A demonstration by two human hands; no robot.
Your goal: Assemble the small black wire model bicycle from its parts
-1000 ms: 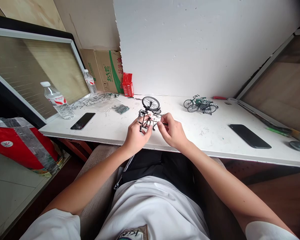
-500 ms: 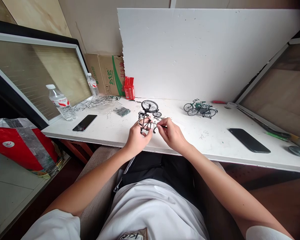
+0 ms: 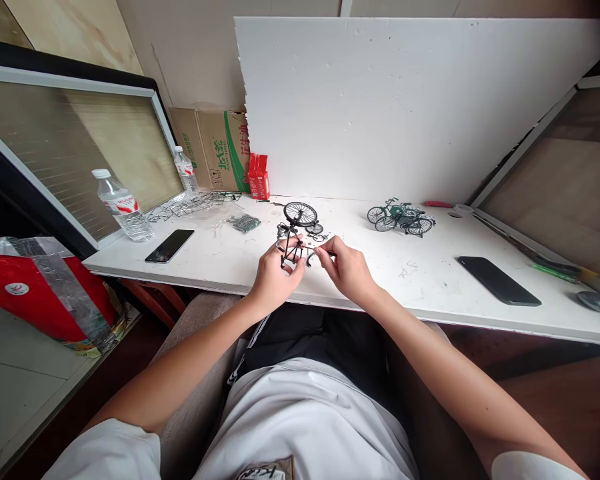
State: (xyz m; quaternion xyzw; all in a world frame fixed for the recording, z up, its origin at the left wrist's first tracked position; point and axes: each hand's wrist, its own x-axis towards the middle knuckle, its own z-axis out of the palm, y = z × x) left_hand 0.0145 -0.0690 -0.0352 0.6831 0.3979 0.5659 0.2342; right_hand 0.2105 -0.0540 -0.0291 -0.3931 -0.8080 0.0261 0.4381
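My left hand (image 3: 276, 275) is closed around the frame of a black model bicycle (image 3: 292, 245), held above the table's front part. One spoked wheel (image 3: 301, 213) sits at the far end of the bicycle. In my right hand (image 3: 347, 270) a small screwdriver (image 3: 332, 253) is pinched, its thin shaft pointing left at the bicycle frame and its dark handle partly hidden by my fingers. Just beyond the hands lie a smaller loose wheel (image 3: 315, 229) and several tiny dark parts. A curved black piece (image 3: 310, 259) shows between my hands.
Two finished-looking green model bicycles (image 3: 400, 218) stand at the back right. A dark phone (image 3: 500, 281) lies right, another phone (image 3: 170, 246) left. Beside it are a water bottle (image 3: 125, 208), empty part frames (image 3: 200, 203) and a bag of small parts (image 3: 246, 223). A white board (image 3: 405, 107) stands behind.
My right hand has shifted very slightly to the right, and the screwdriver has turned a little in its fingers. The bicycle in my left hand has barely moved.
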